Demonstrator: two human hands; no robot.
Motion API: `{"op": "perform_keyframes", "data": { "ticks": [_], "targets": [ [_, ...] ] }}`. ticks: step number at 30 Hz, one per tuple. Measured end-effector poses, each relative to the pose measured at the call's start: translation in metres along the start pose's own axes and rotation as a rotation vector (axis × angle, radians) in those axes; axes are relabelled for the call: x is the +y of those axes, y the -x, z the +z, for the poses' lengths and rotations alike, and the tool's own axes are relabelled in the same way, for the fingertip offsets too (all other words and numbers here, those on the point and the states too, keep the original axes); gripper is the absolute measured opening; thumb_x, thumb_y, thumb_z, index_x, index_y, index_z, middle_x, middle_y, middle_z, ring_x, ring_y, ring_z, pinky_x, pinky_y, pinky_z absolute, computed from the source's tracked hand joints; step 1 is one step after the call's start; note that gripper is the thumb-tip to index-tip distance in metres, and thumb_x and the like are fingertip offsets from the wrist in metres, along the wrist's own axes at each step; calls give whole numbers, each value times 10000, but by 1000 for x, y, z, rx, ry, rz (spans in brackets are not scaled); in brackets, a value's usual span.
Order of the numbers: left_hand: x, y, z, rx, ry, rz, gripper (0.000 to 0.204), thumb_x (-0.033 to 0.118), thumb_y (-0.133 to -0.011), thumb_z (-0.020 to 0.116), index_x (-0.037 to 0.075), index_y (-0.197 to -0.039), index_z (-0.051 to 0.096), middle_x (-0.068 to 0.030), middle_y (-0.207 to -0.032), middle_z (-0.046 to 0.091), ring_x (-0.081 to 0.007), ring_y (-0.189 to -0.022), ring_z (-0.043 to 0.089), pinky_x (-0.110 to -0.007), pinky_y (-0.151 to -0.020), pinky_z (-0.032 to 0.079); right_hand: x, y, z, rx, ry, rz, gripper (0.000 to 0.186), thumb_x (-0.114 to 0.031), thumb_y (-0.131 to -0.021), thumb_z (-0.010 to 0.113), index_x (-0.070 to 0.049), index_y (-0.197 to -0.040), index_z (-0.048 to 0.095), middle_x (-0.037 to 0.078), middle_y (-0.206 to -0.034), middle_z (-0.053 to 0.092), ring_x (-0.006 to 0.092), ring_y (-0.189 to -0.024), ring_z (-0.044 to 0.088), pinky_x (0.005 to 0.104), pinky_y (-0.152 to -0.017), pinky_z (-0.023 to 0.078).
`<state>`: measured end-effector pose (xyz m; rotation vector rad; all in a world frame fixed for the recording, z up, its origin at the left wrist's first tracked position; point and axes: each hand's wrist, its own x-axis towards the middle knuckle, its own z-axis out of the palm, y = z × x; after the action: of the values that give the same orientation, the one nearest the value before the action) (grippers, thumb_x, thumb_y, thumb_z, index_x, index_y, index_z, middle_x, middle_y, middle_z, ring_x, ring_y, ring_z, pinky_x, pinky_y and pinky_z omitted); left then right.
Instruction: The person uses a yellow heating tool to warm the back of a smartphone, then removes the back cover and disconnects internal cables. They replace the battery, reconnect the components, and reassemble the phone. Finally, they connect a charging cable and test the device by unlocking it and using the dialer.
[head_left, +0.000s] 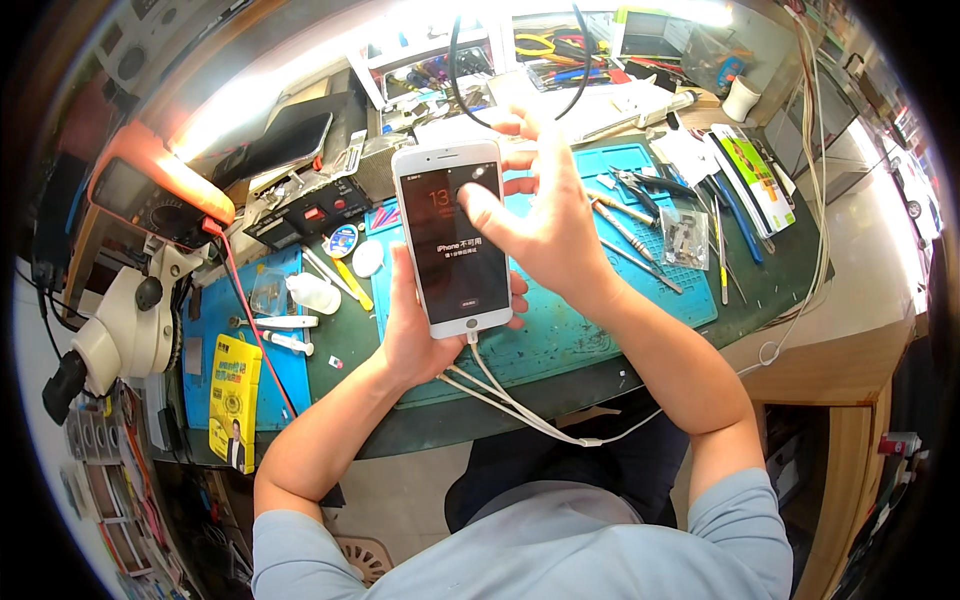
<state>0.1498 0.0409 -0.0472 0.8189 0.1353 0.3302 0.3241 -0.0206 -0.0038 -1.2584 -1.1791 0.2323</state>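
Observation:
A white smartphone (458,270) with a lit dark screen is held upright over the workbench. My left hand (405,325) grips its lower part, thumb along the left edge and fingertips showing at the right edge. A white charging cable (487,372) is plugged into its bottom end and splits into several leads. My right hand (545,215) is raised in front of the phone's upper right, fingers spread and thumb over the upper screen. Whether the thumb touches the glass I cannot tell. Below lies a blue work mat (570,345).
Pliers (640,190), tweezers (722,250) and a small parts bag (685,238) lie at the right. An orange multimeter (160,190), a white bottle (315,293), a yellow package (234,400) and a microscope arm (120,325) are at the left. A power supply (310,210) stands behind.

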Motion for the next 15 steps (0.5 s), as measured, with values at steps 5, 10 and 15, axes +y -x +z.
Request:
{"op": "perform_keyframes", "data": {
  "ticks": [5, 10, 15],
  "targets": [
    [0, -1, 1, 14, 21, 4, 988, 844, -954, 151, 52, -1426, 506, -220, -1248, 666, -336, -1135, 676, -493, -975, 554, 6, 0, -6, 43, 37, 38, 866, -188, -828, 824, 10, -1522, 347, 172, -1417, 483, 226, -1158, 594, 375, -944, 519],
    [0, -3, 0, 2, -63, -41, 1060, 901, -907, 162, 57, -1456, 494, -199, -1264, 654, -319, -1150, 659, -481, -965, 549, 4, -8, -1, 179, 244, -115, 926, -206, -794, 811, 5, -1530, 290, 255, -1380, 408, 376, -1345, 400, 486, -1104, 377],
    [0, -1, 2, 20, -108, -55, 1062, 900, -906, 159, 64, -1482, 470, -175, -1304, 640, -318, -1173, 647, -500, -987, 531, -2, -10, 16, 222, 385, -269, 995, -229, -768, 846, -19, -1556, 275, 255, -1465, 348, 403, -1418, 306, 522, -1181, 285]
  ]
}}
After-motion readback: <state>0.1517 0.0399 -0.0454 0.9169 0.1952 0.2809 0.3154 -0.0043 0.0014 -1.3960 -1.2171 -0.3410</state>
